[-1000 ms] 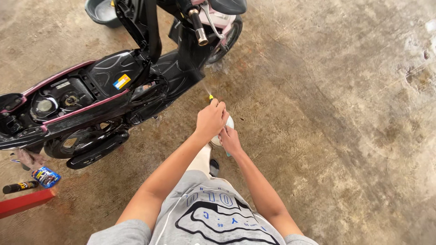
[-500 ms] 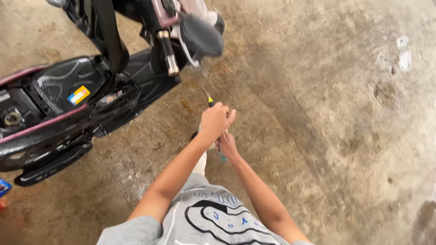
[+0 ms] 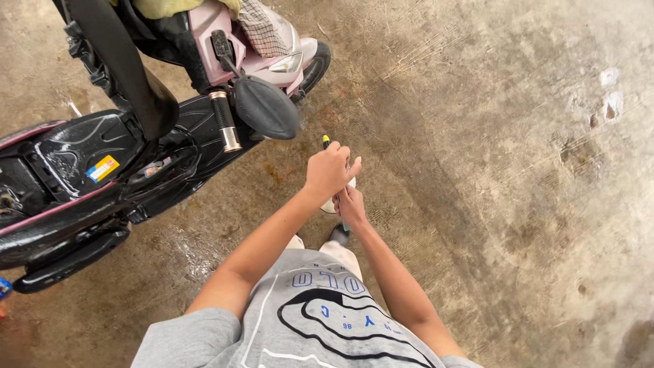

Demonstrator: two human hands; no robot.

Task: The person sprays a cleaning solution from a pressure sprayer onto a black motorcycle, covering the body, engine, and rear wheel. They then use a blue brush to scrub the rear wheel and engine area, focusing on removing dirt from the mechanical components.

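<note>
Over the stained concrete floor, just right of the parked scooter, your two hands meet in front of your chest. Your left hand is closed in a fist around one slim tool, whose yellow and black tip pokes out above the knuckles toward the scooter. Your right hand sits right beneath it, touching it, fingers curled; whether it grips the same tool or the pale thing showing between the hands, you cannot tell from this view, because the fist hides it. A thin teal sliver runs down beside your right wrist.

Count one scooter, pink at the front and black along the footboard, with one round black mirror and one chrome-ended handlebar grip hanging nearest your left fist, near but not touching. One checked cloth lies on the front. One yellow and blue sticker marks the black panel. One dark shoe shows below your hands.

Room is tight to your left, where the scooter fills the frame to its edge; to your right and ahead the concrete lies open to the frame's border
</note>
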